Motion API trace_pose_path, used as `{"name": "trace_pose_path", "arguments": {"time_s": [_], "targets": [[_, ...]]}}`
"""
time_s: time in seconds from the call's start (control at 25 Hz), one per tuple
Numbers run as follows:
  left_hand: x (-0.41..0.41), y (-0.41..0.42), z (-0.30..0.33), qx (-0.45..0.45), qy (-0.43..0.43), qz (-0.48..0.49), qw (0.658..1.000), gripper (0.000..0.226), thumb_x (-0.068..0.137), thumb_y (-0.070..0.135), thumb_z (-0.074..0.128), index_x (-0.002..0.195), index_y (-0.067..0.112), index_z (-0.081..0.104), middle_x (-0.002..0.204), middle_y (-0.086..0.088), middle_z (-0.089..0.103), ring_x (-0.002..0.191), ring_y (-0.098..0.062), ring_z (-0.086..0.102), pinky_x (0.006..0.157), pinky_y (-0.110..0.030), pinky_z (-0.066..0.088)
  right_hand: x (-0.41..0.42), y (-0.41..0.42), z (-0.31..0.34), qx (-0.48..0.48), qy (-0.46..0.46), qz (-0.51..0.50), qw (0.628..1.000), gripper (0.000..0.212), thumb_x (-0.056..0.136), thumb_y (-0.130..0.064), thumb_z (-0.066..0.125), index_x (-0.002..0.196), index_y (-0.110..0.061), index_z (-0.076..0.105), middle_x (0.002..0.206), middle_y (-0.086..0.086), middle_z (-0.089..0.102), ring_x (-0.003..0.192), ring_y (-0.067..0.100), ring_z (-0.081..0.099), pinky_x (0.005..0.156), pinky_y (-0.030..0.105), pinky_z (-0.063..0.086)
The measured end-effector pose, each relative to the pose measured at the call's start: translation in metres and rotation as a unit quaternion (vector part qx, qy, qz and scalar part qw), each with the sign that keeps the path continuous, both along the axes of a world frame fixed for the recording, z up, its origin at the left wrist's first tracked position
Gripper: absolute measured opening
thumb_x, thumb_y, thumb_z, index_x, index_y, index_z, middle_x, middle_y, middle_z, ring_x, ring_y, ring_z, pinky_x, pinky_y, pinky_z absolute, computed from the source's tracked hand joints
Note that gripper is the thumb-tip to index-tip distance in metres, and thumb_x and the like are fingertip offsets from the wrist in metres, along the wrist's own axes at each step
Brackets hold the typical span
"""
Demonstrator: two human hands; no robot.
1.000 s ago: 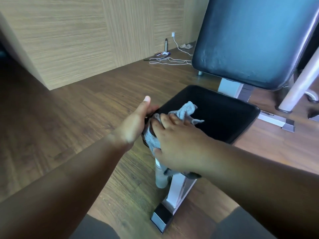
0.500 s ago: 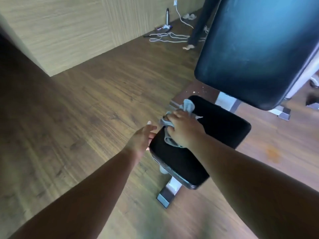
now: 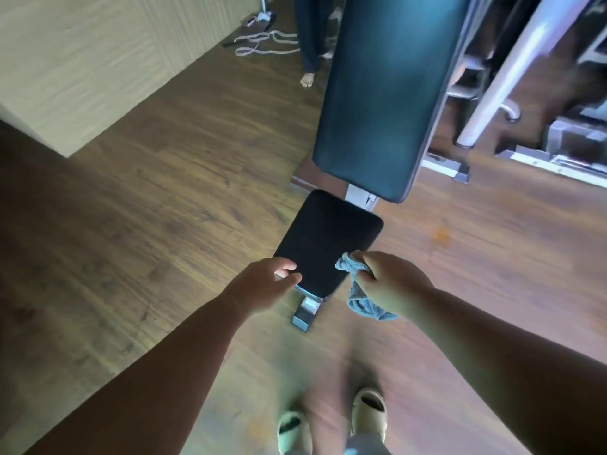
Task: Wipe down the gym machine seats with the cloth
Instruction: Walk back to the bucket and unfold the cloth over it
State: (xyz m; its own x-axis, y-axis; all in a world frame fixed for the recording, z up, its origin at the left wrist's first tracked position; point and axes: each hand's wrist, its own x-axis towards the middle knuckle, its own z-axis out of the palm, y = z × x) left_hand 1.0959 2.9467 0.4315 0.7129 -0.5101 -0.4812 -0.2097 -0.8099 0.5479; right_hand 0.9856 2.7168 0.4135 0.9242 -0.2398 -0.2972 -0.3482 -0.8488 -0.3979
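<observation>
The right hand (image 3: 392,284) clenched the cloth (image 3: 356,292) at the seat's (image 3: 328,241) near right corner, part hanging off the edge. The left hand (image 3: 266,284) rested loosely curled on the near left corner, grasping nothing. The seat looked nearly finished; the backrest (image 3: 387,93) probably remained. Open floor (image 3: 164,208) lay left and right.

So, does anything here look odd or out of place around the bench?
Mostly tidy. An orange stain marks the wooden floor right of the black seat, and loose white cords lie tangled by the far wall. The seat itself shows no damage.
</observation>
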Motion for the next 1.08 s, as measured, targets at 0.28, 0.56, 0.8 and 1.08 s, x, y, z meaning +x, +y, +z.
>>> {"name": "trace_pose_path", "arguments": {"time_s": [0.28, 0.56, 0.8, 1.08], "targets": [[-0.074, -0.02, 0.088, -0.011, -0.1, -0.169, 0.981, 0.041, 0.092, 0.052, 0.055, 0.13, 0.036, 0.058, 0.123, 0.014, 0.063, 0.106, -0.007, 0.06, 0.092, -0.031, 0.048, -0.15, 0.025, 0.094, -0.048, -0.057, -0.072, 0.995, 0.035, 0.09, -0.039, 0.043, 0.122, -0.035, 0.055, 0.115, -0.011, 0.063, 0.104, 0.02, 0.06, 0.079, 0.033, 0.047], [-0.203, -0.09, 0.115, -0.033, -0.097, -0.385, 0.917, 0.046, 0.085, 0.06, 0.055, 0.123, 0.035, 0.063, 0.116, 0.016, 0.066, 0.105, -0.007, 0.063, 0.094, -0.031, 0.05, -0.336, 0.049, 0.121, -0.067, -0.055, -0.244, 0.966, 0.043, 0.08, -0.055, 0.035, 0.115, -0.04, 0.053, 0.106, -0.015, 0.06, 0.099, 0.012, 0.059, 0.078, 0.032, 0.048], [-0.385, -0.178, 0.133, -0.051, -0.119, -0.55, 0.825, 0.042, 0.088, 0.06, 0.057, 0.123, 0.037, 0.061, 0.116, 0.017, 0.064, 0.104, -0.008, 0.064, 0.093, -0.031, 0.05, -0.536, 0.056, 0.13, -0.091, -0.042, -0.438, 0.893, 0.041, 0.079, -0.053, 0.037, 0.113, -0.038, 0.056, 0.1, -0.014, 0.061, 0.094, 0.011, 0.06, 0.075, 0.031, 0.049], [-0.694, -0.274, 0.137, -0.079, -0.106, -0.679, 0.722, 0.037, 0.088, 0.058, 0.058, 0.121, 0.04, 0.061, 0.114, 0.021, 0.059, 0.106, -0.007, 0.061, 0.09, -0.027, 0.048, -0.835, 0.056, 0.146, -0.121, -0.036, -0.607, 0.784, 0.05, 0.075, -0.059, 0.031, 0.116, -0.041, 0.055, 0.111, -0.017, 0.063, 0.103, 0.011, 0.061, 0.08, 0.03, 0.049]]}}
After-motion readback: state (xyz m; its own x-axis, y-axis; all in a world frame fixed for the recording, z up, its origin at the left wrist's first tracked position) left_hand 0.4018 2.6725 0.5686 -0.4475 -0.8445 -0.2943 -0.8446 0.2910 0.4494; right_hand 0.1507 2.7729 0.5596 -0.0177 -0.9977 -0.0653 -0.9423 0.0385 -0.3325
